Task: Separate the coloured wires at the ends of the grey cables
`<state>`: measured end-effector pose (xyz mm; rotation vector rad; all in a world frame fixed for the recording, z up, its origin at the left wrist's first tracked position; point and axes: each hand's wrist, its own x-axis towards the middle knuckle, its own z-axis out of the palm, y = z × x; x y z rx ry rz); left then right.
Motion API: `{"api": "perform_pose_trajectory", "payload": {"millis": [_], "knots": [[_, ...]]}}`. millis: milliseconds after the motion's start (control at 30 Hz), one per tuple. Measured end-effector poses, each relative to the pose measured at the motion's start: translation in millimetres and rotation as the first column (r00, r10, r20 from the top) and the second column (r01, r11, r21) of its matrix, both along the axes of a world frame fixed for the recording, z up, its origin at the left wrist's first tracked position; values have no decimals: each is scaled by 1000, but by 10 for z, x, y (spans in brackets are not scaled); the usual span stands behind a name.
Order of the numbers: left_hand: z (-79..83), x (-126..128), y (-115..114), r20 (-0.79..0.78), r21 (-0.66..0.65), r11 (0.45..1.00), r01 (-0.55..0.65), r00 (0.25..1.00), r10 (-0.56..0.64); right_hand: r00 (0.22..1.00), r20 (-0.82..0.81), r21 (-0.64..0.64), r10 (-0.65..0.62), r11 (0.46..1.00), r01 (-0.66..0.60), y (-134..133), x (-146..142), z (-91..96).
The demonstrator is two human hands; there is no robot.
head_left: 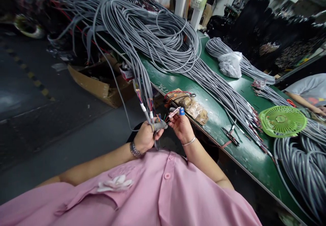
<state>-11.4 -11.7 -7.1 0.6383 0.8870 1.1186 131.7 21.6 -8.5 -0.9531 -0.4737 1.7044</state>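
Observation:
My left hand (145, 137), with a watch at the wrist, is closed round a grey cable (160, 126) whose thin coloured wires (159, 117) fan out at the stripped end. Other grey cables with white-wrapped ends (143, 107) hang down against this hand. Close beside it, my right hand (182, 128) pinches a small pale strip with dark marks (174, 112) near the wire tips; whether a wire is also in the pinch is too small to tell. A blue cover (181, 111) sits on one of its fingers.
A large bundle of grey cables (152, 39) lies along the green table (216, 100). Near its edge are a taped block (191, 105) and a dark tool (230, 136). A green fan (282, 120) stands at right; a cardboard box (89, 83) is below left. Other people sit across the table.

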Motion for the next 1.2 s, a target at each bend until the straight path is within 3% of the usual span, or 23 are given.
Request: {"api": "perform_pose_trajectory", "payload": {"millis": [400, 633, 900, 1200], "knots": [[-2, 101, 42, -1, -60, 997, -44, 999, 44, 999, 12, 4, 31, 1000, -31, -10, 26, 51], [13, 113, 24, -47, -79, 996, -33, 998, 29, 998, 3, 1, -55, 998, 55, -1, -14, 31], [31, 55, -43, 5, -50, 997, -52, 999, 52, 996, -47, -61, 69, 996, -72, -18, 27, 87], [6, 55, -35, 44, -12, 993, -120, 992, 120, 1000, 3, 11, 0, 1000, 0, -30, 32, 23]]}}
